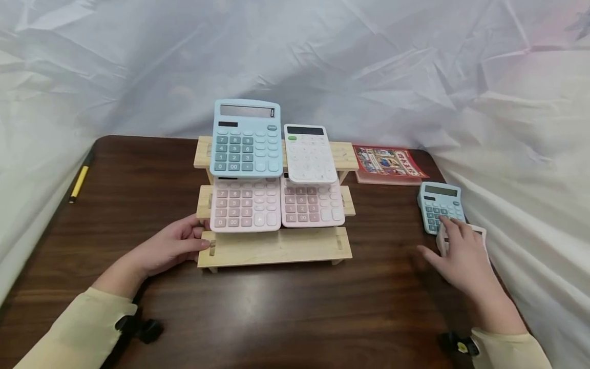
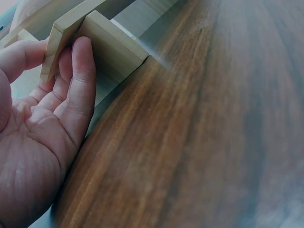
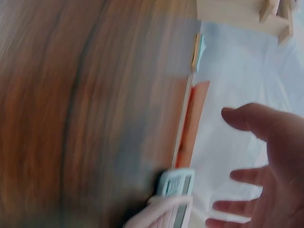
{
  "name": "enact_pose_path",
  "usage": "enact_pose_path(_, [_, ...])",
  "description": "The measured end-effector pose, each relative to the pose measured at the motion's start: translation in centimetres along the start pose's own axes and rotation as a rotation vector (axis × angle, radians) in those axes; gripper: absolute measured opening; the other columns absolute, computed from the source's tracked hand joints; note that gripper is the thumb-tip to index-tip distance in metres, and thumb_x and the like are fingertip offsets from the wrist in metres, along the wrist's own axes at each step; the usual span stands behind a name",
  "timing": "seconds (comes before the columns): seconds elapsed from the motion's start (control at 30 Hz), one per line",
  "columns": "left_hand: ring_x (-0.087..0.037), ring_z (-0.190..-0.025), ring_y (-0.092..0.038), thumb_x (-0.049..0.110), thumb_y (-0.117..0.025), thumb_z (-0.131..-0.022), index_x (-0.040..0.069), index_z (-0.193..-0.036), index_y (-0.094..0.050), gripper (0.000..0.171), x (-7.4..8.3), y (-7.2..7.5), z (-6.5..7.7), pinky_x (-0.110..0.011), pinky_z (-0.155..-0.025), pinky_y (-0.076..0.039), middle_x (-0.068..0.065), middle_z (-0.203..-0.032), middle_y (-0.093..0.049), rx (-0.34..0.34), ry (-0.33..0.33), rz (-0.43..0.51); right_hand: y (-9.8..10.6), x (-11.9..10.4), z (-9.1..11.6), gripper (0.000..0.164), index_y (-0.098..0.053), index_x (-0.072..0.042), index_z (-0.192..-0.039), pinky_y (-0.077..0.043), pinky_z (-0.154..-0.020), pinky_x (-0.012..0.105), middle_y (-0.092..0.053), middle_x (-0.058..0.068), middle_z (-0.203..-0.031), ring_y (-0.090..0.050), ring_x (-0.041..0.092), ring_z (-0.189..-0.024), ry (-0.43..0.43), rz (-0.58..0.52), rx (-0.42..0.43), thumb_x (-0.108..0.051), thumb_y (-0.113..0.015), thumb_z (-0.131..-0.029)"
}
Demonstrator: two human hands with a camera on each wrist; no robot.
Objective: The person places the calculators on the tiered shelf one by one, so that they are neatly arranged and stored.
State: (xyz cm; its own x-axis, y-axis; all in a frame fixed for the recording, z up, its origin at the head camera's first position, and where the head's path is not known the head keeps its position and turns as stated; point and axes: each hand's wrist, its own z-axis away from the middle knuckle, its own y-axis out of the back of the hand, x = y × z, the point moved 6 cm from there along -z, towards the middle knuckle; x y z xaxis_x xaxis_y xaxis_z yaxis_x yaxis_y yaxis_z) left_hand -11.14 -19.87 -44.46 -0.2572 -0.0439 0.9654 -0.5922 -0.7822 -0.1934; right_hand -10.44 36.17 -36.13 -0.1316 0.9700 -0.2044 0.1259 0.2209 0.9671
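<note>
My left hand (image 1: 175, 241) pinches the left end of the lowest step of a three-step wooden stand (image 1: 276, 248). In the left wrist view, the thumb and fingers lie on either side of the board's end (image 2: 59, 40). On the top step stand a large blue calculator (image 1: 247, 138) and a smaller white calculator (image 1: 310, 154); two pink calculators (image 1: 244, 210) lean on the middle step. My right hand (image 1: 463, 256), fingers spread, hovers over a pale pink calculator (image 3: 161, 209), which it partly hides in the head view. A small blue calculator (image 1: 441, 197) lies just beyond it.
A red illustrated booklet (image 1: 389, 163) lies at the back right of the dark wooden table (image 1: 276, 318). A yellow and black pen (image 1: 80, 180) lies near the left edge. White sheeting (image 1: 322, 61) hangs behind and at both sides.
</note>
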Motion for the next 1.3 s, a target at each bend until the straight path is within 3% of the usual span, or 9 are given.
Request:
enact_pose_path(0.2, [-0.039,-0.103,-0.063,0.007,-0.055,-0.099,-0.002,-0.142,-0.022,0.055,0.0,0.1,0.0,-0.051,-0.081,-0.054,-0.028,-0.121,-0.058,0.011,0.009,-0.008,-0.1,3.4,0.7,0.068,-0.047,0.013,-0.113,-0.031,-0.08,0.064,-0.041,0.039,-0.11,-0.036,0.058,-0.1,-0.175,0.026,-0.016,-0.041,-0.074,-0.082])
enact_pose_path(0.37, [-0.039,-0.103,-0.063,0.007,-0.054,-0.099,-0.002,-0.142,-0.022,0.055,0.3,0.1,0.0,-0.051,-0.08,-0.054,-0.028,-0.122,-0.058,0.003,-0.003,-0.018,-0.5,5.2,1.5,0.075,-0.043,0.011,-0.119,-0.034,-0.073,0.064,-0.038,0.041,-0.11,-0.036,0.062,-0.094,-0.279,0.052,-0.101,-0.05,-0.069,-0.083])
enact_pose_path(0.6, [-0.04,-0.102,-0.063,0.007,-0.054,-0.099,-0.001,-0.141,-0.023,0.053,0.2,0.3,0.1,-0.051,-0.08,-0.054,-0.028,-0.12,-0.058,0.012,0.009,-0.008,-1.2,6.3,2.0,0.086,-0.037,0.012,-0.124,-0.038,-0.071,0.062,-0.037,0.044,-0.111,-0.043,0.059,-0.09,-0.303,0.058,-0.18,-0.057,-0.067,-0.083])
enact_pose_path(0.8, [-0.04,-0.103,-0.062,0.007,-0.054,-0.099,-0.001,-0.143,-0.021,0.056,0.1,0.0,0.1,-0.051,-0.081,-0.053,-0.028,-0.123,-0.057,0.016,0.013,-0.005,-1.6,7.0,2.3,0.111,-0.014,0.013,-0.144,-0.035,-0.075,0.07,-0.026,0.053,-0.122,-0.035,0.069,-0.096,-0.347,0.066,-0.24,-0.064,-0.065,-0.081])
enact_pose_path(0.9, [-0.04,-0.103,-0.063,0.007,-0.054,-0.099,-0.001,-0.143,-0.021,0.056,0.3,-0.1,0.0,-0.051,-0.081,-0.054,-0.028,-0.122,-0.057,0.011,0.01,-0.005,-1.6,7.4,2.3,0.107,-0.018,0.011,-0.142,-0.035,-0.07,0.067,-0.031,0.051,-0.115,-0.036,0.067,-0.09,-0.336,0.08,-0.25,-0.065,-0.064,-0.081])
enact_pose_path(1.0, [-0.039,-0.103,-0.063,0.007,-0.054,-0.099,-0.002,-0.143,-0.021,0.056,0.5,-0.2,-0.1,-0.05,-0.081,-0.054,-0.028,-0.122,-0.057,0.01,0.008,-0.006,-1.6,7.9,2.3,0.097,-0.027,0.009,-0.13,-0.034,-0.063,0.06,-0.037,0.044,-0.101,-0.039,0.061,-0.082,-0.323,0.095,-0.261,-0.067,-0.063,-0.081])
enact_pose_path(1.07, [-0.039,-0.103,-0.063,0.007,-0.055,-0.099,-0.003,-0.143,-0.021,0.057,0.5,-0.2,-0.1,-0.05,-0.081,-0.054,-0.028,-0.122,-0.057,0.006,0.007,-0.004,-1.7,7.9,2.4,0.096,-0.026,0.008,-0.129,-0.034,-0.063,0.059,-0.036,0.042,-0.1,-0.038,0.057,-0.082,-0.33,0.086,-0.28,-0.067,-0.062,-0.081])
enact_pose_path(1.2, [-0.039,-0.103,-0.063,0.007,-0.055,-0.099,-0.003,-0.143,-0.02,0.057,0.4,-0.2,0.0,-0.05,-0.081,-0.054,-0.028,-0.123,-0.057,0.009,0.007,0.0,-2.1,8.3,2.5,0.109,-0.014,0.011,-0.141,-0.035,-0.067,0.064,-0.03,0.049,-0.108,-0.035,0.06,-0.091,-0.348,0.061,-0.315,-0.068,-0.061,-0.082])
enact_pose_path(1.3, [-0.039,-0.104,-0.063,0.007,-0.055,-0.099,-0.003,-0.143,-0.021,0.057,0.3,-0.2,0.1,-0.05,-0.081,-0.054,-0.028,-0.123,-0.057,0.017,0.01,-0.001,-2.3,8.7,2.5,0.11,-0.011,0.011,-0.142,-0.033,-0.069,0.066,-0.027,0.051,-0.107,-0.032,0.063,-0.092,-0.356,0.05,-0.311,-0.067,-0.06,-0.083])
